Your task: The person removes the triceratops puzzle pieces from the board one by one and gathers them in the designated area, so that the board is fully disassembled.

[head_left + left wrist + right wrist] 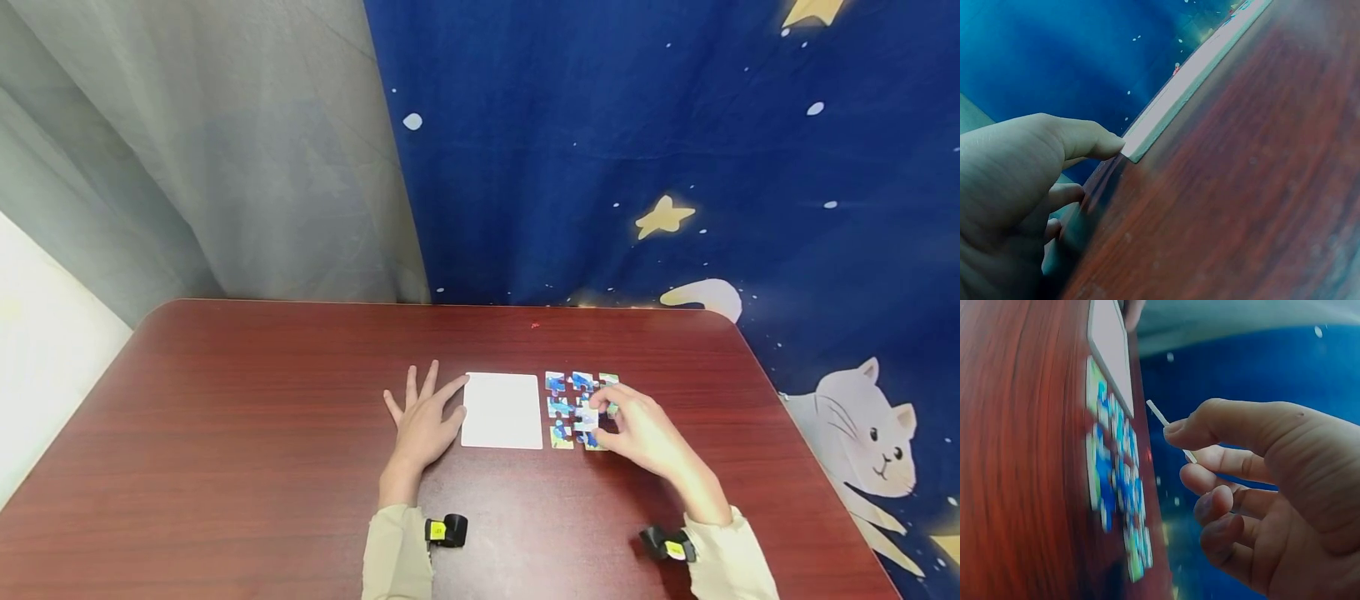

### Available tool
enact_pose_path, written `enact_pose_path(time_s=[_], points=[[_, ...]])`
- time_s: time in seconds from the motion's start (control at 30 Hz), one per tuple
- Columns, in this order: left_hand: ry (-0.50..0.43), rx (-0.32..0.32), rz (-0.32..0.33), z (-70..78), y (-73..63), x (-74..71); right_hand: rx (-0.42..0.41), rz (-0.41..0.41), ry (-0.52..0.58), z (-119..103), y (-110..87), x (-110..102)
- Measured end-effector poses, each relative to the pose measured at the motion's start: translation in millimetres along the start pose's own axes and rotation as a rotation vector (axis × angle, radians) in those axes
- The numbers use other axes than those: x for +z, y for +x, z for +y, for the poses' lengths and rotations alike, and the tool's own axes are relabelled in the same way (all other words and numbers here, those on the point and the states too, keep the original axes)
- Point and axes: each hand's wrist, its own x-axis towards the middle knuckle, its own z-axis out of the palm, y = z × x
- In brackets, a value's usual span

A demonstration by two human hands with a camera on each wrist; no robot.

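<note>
A white square puzzle board lies flat on the table. My left hand rests at its left side with fingers spread, thumb and index finger touching the edge. In the left wrist view, a fingertip meets the corner of the board. To the right of the board, several blue and green puzzle pieces lie in loose rows with gaps between them. Above them my right hand pinches one puzzle piece between thumb and index finger, seen edge-on in the right wrist view and lifted off the table.
The reddish-brown wooden table extends on both sides of the hands. A small red speck lies near its far edge. Behind hang a grey curtain and a blue curtain with stars and a cat.
</note>
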Motion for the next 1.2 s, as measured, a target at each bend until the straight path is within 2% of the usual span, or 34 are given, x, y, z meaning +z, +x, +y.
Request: enact_pose_path(time_s=[0.33, 0.8, 1.2], points=[[-0.003, 0.004, 0.001, 0.0, 0.3, 1.1, 0.052, 0.023, 0.003, 27, -21.7, -14], [-0.008, -0.002, 0.005, 0.4, -0.1, 0.1, 0.168, -0.124, 0.043, 46, -31.2, -25], [-0.002, -0.003, 0.003, 0.1, 0.1, 1.2, 0.178, -0.138, 0.090, 50, -32.8, -19]])
